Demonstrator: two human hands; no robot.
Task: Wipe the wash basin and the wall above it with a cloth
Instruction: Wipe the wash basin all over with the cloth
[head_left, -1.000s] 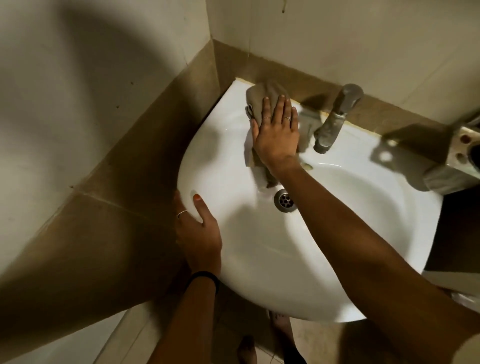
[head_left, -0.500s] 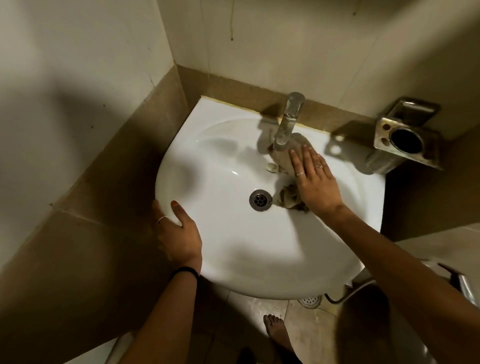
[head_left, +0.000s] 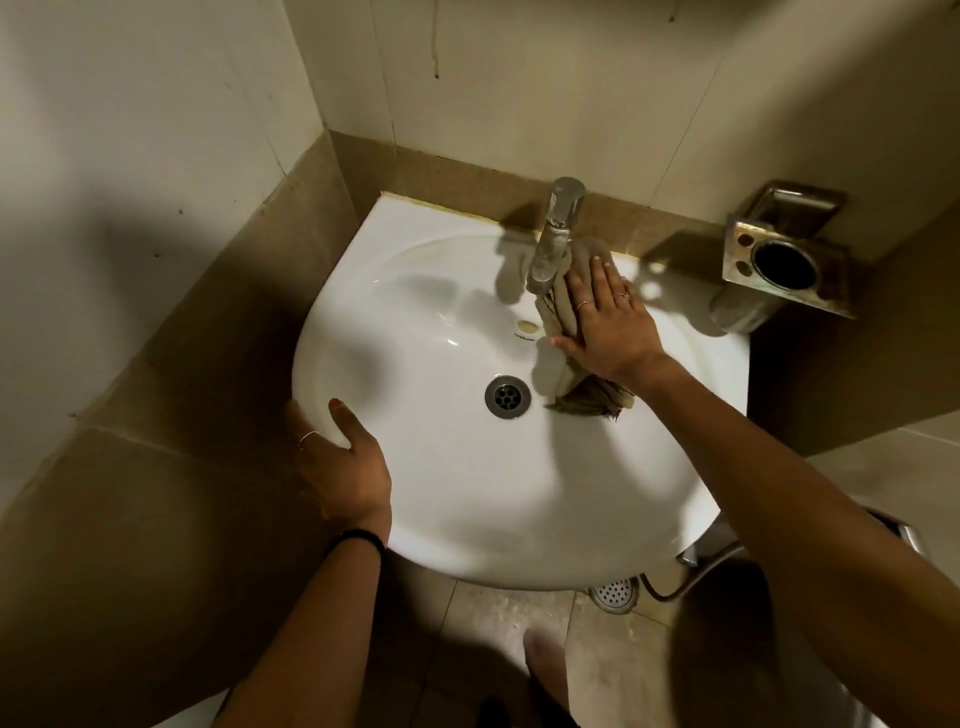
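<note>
Cloth (head_left: 566, 312) pressed flat by right hand (head_left: 608, 332) beside tap (head_left: 553, 234), left hand (head_left: 343, 467) gripping basin (head_left: 467, 493) rim

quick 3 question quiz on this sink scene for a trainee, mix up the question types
1. True or false: the right hand presses the crumpled grey-brown cloth flat against the white ceramic wash basin, just right of the dull metal tap.
2. Multiple choice: the left hand is
A. turning the tap
B. gripping the basin's left rim, thumb on top
C. holding a second cloth
3. Fill in: the round metal drain lies to the ____ of the cloth's frayed lower end.

Key: 1 true; 2 B; 3 left
</note>
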